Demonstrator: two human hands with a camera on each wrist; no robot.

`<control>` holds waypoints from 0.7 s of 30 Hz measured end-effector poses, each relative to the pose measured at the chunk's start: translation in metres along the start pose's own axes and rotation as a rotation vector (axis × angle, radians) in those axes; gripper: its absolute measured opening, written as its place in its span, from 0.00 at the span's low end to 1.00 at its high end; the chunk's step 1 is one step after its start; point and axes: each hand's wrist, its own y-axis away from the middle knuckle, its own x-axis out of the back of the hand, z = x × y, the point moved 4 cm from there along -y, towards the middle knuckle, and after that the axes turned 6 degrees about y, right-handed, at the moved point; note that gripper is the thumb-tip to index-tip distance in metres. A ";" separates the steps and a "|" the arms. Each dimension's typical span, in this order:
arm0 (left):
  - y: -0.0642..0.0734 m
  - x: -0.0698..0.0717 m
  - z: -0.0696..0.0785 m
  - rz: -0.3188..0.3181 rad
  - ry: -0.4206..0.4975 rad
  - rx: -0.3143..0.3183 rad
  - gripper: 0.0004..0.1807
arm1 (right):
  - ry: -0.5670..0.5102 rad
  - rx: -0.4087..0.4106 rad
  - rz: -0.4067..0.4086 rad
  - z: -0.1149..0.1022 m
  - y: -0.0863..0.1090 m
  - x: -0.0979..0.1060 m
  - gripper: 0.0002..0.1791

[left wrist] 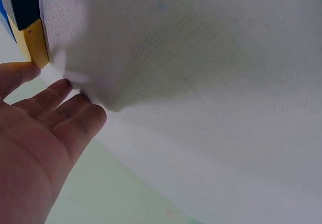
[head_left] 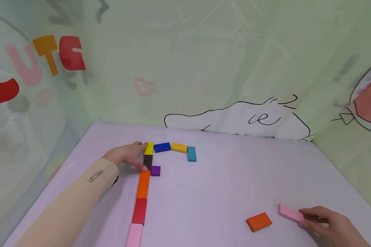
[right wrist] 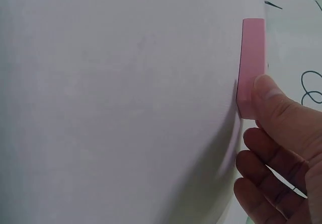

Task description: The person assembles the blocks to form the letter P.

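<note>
With its fingers extended, my left hand (head_left: 128, 155) lies along the far end of a row of blocks. One fingertip touches the yellow block (head_left: 149, 148); the thumb is at the joint between the black block (head_left: 147, 162) and the long orange block (head_left: 143, 184). In the left wrist view the palm (left wrist: 30, 148) shows, a finger at the yellow block's end. At the right, my right hand (head_left: 334, 224) pinches one end of a pink block (head_left: 289, 212). The right wrist view shows the thumb (right wrist: 271, 95) pressed on this pink block (right wrist: 251, 58).
Nearer me the row continues with a red block (head_left: 139, 211) and another pink block (head_left: 134, 236). Blue (head_left: 162, 147), amber (head_left: 179, 147) and teal (head_left: 191, 154) blocks curve off its far end. A purple block (head_left: 155, 171) sits beside the row. A loose orange block (head_left: 259, 221) lies at right.
</note>
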 end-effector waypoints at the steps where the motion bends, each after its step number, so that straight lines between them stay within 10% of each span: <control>1: 0.000 0.000 0.000 0.000 0.000 0.000 0.55 | 0.002 0.014 0.001 -0.003 -0.002 0.001 0.33; 10: 0.001 0.002 0.000 -0.002 0.002 -0.001 0.55 | 0.043 0.212 0.136 -0.045 -0.021 0.019 0.18; 21: 0.000 0.002 0.000 0.003 0.018 0.013 0.55 | 0.013 0.304 0.062 -0.109 -0.047 0.021 0.16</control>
